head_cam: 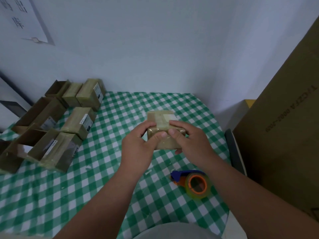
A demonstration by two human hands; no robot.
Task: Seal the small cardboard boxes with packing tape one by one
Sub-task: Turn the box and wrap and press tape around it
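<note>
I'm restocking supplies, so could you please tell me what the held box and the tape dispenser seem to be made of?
The box looks like brown cardboard, glossy where clear tape wraps it. The tape dispenser appears to be smooth blue and orange plastic, holding a shiny, yellowish, see-through roll.

A small brown cardboard box (163, 130), wrapped in glossy clear tape with a pale label on its top face, is tilted above the middle of the green-checked table. At its 5 o'clock, nearer the table's front edge, a roll of clear packing tape (196, 184) on an orange core lies on its side in a blue dispenser. From 8 to 10 o'clock, along the table's left edge, a cluster of similar boxes (57, 121) sits, some taped shut, several open-topped.
</note>
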